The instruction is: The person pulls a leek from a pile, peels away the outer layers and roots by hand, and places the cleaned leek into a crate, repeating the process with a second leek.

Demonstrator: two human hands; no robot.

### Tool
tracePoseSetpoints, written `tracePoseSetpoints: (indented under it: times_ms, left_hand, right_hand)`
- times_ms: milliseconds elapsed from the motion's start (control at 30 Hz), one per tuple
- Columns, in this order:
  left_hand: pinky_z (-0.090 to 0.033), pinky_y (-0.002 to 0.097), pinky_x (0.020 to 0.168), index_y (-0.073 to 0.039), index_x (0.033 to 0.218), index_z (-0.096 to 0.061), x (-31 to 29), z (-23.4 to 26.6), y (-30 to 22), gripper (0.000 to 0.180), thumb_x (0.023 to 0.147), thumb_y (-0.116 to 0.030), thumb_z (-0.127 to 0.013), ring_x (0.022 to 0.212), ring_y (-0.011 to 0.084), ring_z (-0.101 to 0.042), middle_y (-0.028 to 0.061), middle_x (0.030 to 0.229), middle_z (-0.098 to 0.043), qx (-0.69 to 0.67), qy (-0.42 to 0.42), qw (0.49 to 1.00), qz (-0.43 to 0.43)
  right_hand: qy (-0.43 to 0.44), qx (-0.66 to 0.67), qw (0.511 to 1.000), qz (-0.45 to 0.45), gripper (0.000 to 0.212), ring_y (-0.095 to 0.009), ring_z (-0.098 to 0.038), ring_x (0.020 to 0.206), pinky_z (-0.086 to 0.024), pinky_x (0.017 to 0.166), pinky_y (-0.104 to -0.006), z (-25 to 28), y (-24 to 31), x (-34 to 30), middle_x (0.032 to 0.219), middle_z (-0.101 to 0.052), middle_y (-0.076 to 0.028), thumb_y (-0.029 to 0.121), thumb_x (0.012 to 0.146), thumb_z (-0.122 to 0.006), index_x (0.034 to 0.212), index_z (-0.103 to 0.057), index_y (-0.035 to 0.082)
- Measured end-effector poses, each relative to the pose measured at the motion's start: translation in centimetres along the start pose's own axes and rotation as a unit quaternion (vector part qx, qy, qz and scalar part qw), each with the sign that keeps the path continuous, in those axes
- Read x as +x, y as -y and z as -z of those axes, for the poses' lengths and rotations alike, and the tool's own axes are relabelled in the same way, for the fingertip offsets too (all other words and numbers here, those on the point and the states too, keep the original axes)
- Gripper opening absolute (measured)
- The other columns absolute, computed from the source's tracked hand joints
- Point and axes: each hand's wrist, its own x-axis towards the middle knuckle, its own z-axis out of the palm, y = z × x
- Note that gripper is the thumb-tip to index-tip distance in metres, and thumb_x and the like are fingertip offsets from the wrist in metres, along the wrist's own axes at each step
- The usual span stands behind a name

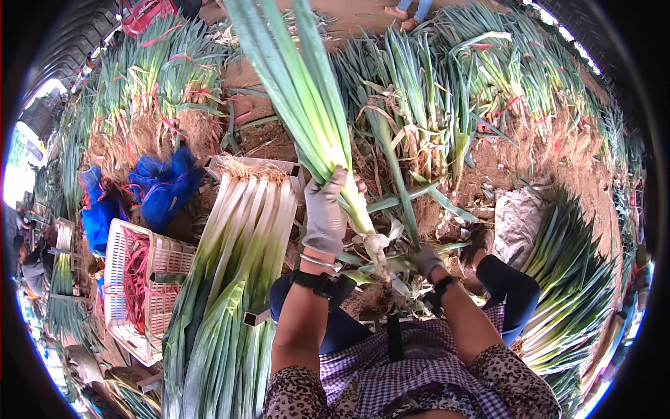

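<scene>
My left hand (326, 213), in a pale glove, is wrapped round the stem of a big leek (317, 105). The leek slants, its green leaves reaching up and away and its root end low, near my lap. Torn, papery outer layers (377, 244) hang about that lower end. My right hand (427, 262), gloved in grey, is closed beside the root end; a long green leaf (401, 188) runs down to its fingers. What exactly those fingers grip is partly hidden. Left of my left hand, cleaned leeks (237, 237) lie side by side in a metal rack (293, 171), roots at the far end.
A white plastic crate (129, 279) with red ties stands at the left, blue bags (164, 185) beyond it. Bundles of unpeeled leeks (143, 91) stand along the back. More leeks (569, 279) lie at right by a pale sack (518, 216). Another person's feet (405, 17) show far off.
</scene>
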Motion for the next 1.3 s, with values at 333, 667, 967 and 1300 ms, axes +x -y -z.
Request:
tracePoseSetpoints:
  times_ms: [333,667,967,1300]
  left_hand:
    - [-0.047,0.0362,0.090,0.003,0.125,-0.044,-0.1,-0.2,1.6,0.041,0.092,-0.020,-0.054,0.104,0.0255,-0.058,0.0151,0.115,-0.058,-0.020,0.114,0.993,-0.016]
    - [-0.049,0.0278,0.081,0.000,0.110,-0.059,1.9,-0.5,2.1,0.027,0.085,0.006,-0.056,0.089,0.0148,-0.061,0.0059,0.102,-0.063,-0.075,0.058,0.994,0.046]
    - [-0.050,0.0269,0.070,0.000,0.092,-0.064,1.6,-0.6,4.0,0.017,0.077,0.006,-0.066,0.076,0.0134,-0.062,0.0041,0.090,-0.065,-0.027,-0.054,0.998,-0.003]
    - [-0.049,0.0263,0.065,-0.002,0.091,-0.063,2.5,-1.6,1.8,0.016,0.076,0.001,-0.069,0.071,0.0118,-0.060,0.0033,0.085,-0.065,-0.015,-0.095,0.994,-0.051]
  right_hand:
    - [-0.230,0.090,0.913,0.325,0.066,-0.025,-0.056,0.103,-0.048,0.085,-0.0302,4.9,19.3,-4.8,0.125,-0.048,-0.015,0.005,0.075,-0.072,0.133,-0.041,0.001]
    - [-0.035,0.461,0.844,0.272,0.047,-0.012,-0.054,0.089,-0.045,0.079,-0.0260,4.4,16.7,-3.3,0.102,-0.062,-0.008,0.029,0.085,-0.067,0.120,-0.054,0.000]
    - [-0.109,0.546,0.816,0.155,0.016,-0.007,-0.055,0.070,-0.046,0.063,-0.0214,2.6,15.6,-2.0,0.083,-0.061,-0.002,0.011,0.089,-0.060,0.097,-0.060,-0.002]
    - [-0.082,-0.287,0.954,-0.018,0.030,-0.031,-0.066,0.070,-0.052,0.061,-0.0420,-0.1,-13.2,-2.1,0.080,-0.066,-0.018,0.026,0.080,-0.060,0.092,-0.068,0.000]
